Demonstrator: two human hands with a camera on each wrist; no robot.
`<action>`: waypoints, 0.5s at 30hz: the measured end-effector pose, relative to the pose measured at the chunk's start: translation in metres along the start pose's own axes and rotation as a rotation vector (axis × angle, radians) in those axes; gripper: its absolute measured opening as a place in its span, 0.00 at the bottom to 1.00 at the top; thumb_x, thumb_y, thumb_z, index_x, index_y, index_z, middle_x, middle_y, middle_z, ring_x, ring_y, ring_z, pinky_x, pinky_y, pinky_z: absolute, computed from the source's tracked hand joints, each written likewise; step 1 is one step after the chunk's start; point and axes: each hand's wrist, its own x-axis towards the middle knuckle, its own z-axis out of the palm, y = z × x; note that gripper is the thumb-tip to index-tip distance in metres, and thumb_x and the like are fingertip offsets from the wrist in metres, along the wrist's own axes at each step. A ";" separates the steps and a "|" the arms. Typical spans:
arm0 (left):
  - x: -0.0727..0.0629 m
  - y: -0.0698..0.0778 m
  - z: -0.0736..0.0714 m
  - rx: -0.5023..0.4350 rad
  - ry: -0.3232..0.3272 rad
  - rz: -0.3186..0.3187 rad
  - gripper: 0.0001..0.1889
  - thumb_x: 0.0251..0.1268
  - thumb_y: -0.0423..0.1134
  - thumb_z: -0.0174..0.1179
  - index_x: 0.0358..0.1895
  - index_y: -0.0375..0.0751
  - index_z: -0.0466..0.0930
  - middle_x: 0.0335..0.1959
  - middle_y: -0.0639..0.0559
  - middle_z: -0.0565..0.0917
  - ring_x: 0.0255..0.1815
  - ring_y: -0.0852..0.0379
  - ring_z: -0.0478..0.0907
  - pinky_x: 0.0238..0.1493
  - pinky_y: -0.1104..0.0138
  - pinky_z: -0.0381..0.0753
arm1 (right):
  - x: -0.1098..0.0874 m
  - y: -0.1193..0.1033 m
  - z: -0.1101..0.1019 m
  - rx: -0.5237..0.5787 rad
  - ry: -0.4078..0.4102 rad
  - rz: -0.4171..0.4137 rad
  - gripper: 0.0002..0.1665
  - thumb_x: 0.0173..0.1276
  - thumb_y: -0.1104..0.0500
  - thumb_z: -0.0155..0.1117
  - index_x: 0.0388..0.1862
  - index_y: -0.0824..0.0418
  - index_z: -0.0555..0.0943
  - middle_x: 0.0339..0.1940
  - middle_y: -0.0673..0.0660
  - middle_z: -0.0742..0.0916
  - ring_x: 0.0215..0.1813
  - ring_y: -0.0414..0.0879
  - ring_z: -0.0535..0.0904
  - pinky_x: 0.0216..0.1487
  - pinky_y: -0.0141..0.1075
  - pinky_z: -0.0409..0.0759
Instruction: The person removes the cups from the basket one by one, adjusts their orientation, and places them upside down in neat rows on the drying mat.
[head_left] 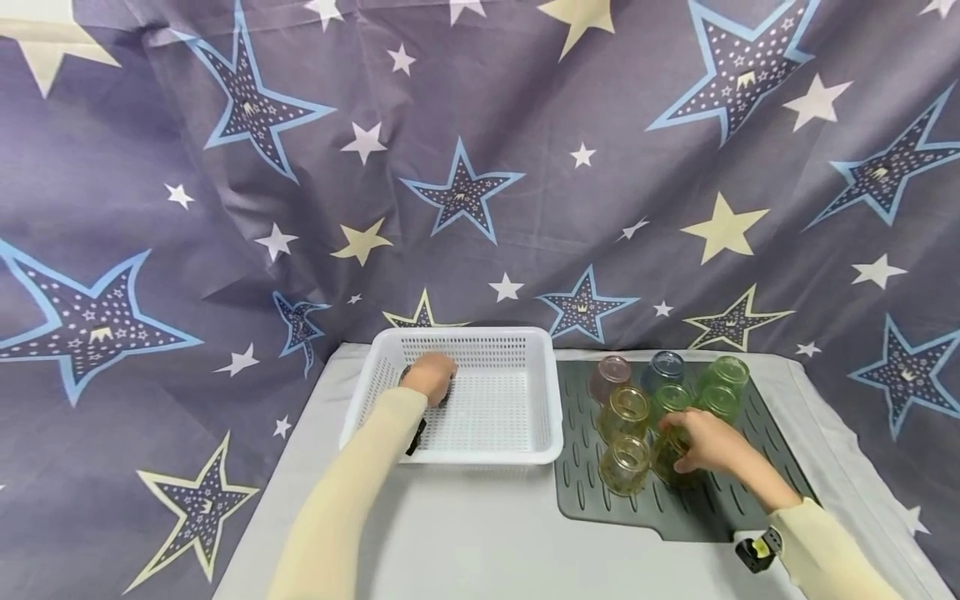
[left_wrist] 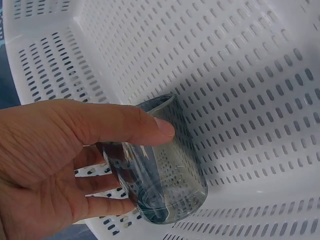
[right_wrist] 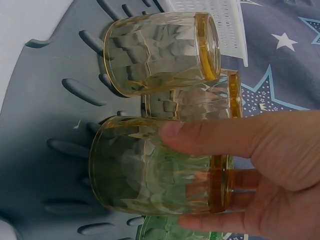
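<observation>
Inside the white perforated basket point(head_left: 552, 400), my left hand point(head_left: 431, 377) holds a clear bluish-grey glass point(left_wrist: 182, 187) between thumb and fingers. The glass is tilted in the left wrist view, close to the basket's floor and wall; whether it touches them I cannot tell. Over on the dark grey drying mat point(head_left: 585, 496), my right hand point(head_left: 705, 437) grips an amber-tinted glass point(right_wrist: 125, 165), thumb on one side and fingers on the other. That glass stands upside down, its thick base upward. Beside it is another amber glass point(right_wrist: 155, 55).
Further upside-down glasses share the mat: a pink one point(head_left: 611, 377), a blue one point(head_left: 663, 369), an amber one point(head_left: 626, 412) and several green ones point(head_left: 727, 375). A light table point(head_left: 465, 533) lies in front; a star-patterned curtain point(head_left: 480, 275) hangs behind.
</observation>
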 end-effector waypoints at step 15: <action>0.011 -0.005 0.006 0.029 -0.026 0.004 0.28 0.53 0.19 0.65 0.58 0.44 0.82 0.54 0.46 0.83 0.45 0.51 0.72 0.50 0.61 0.78 | 0.002 -0.002 0.001 0.010 -0.003 0.038 0.35 0.40 0.66 0.86 0.52 0.65 0.85 0.45 0.61 0.89 0.45 0.56 0.84 0.41 0.51 0.85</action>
